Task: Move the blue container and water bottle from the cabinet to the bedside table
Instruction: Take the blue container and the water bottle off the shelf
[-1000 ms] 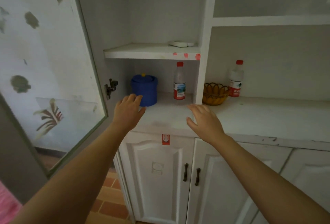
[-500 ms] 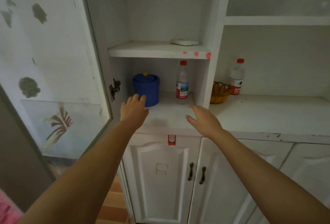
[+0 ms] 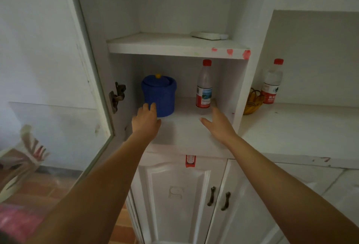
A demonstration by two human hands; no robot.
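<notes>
Nearest the camera, two bare forearms stretch forward over the white panelled lower doors point(image 3: 178, 195) and into the open compartment of the white cabinet point(image 3: 184, 127). Since half a second ago both hands have pushed on from the front lip onto the shelf itself, so I judge the reach nearly done and the grasp not yet made.

The left hand point(image 3: 145, 121) has its fingers straight and together, the tips against or just short of the lower left side of the round blue ribbed container with a yellow knob point(image 3: 159, 96); it holds nothing. The right hand point(image 3: 219, 125) is spread wide, thumb out to the left, empty, its fingertips just beside the foot of the clear plastic water bottle with a red cap and red label point(image 3: 204, 86). Both things stand upright, well apart from each other, towards the back of that shelf.

Room is tight in places. The glass door point(image 3: 58, 69) stands open on the left, with its dark metal hinge point(image 3: 117, 96) near the left wrist. The white upright post point(image 3: 244, 88) stands close on the bottle's right. The upper shelf point(image 3: 165, 45) sits just above the cap, so the bottle should probably come forward rather than up. Beyond the post stand a yellow wire basket point(image 3: 251, 103) and a second red-capped bottle point(image 3: 272, 84).
</notes>
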